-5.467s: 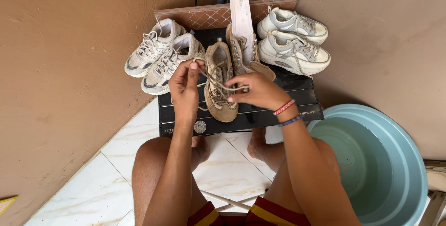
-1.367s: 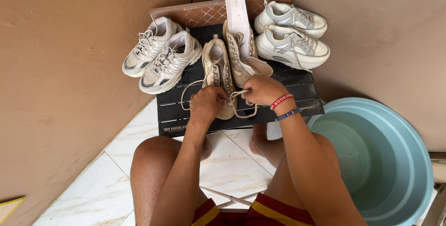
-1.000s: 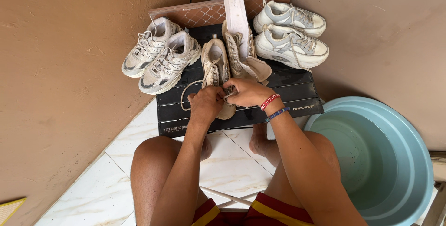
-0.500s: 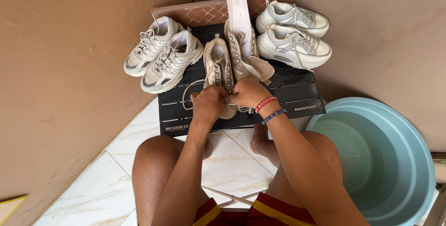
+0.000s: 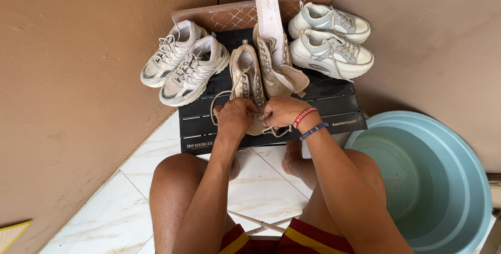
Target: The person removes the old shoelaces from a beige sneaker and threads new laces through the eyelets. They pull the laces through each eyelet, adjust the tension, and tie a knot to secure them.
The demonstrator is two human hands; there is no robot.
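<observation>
**Beige shoe, laces in both hands**

Beige and worn, a low shoe [image 5: 246, 79] lies toe-up on a black slatted rack [image 5: 334, 100] in the middle of the frame, its heel end hidden under the person's hands. The left hand [image 5: 236, 119] and the right hand [image 5: 281, 112] meet just below centre, knuckles nearly touching, fingers curled and pressed together on the shoe's pale lace [image 5: 216, 103]. One loop of that lace curves out to the left of the left hand, and another bit of lace hangs below the right hand. Exactly which fingers pinch the lace cannot be told from this angle.

Just right of the held shoe stands its beige partner [image 5: 274, 71], tongue flopped outward, with a white insole [image 5: 271, 16] propped upright in it toward the top of the frame. A grey-and-white pair of sneakers [image 5: 185, 66] sits at the upper left, half on the rack. A chunky white pair [image 5: 331, 42] sits at the upper right. A reddish-brown patterned board [image 5: 229, 16] leans behind the rack against the tan wall.

At the lower right is a pale blue plastic basin [image 5: 454, 181]. White marbled floor tiles [image 5: 115, 217] fill the lower left, and the person's bare knees frame the forearms. Red and blue wristbands [image 5: 308, 122] circle the right wrist.
</observation>
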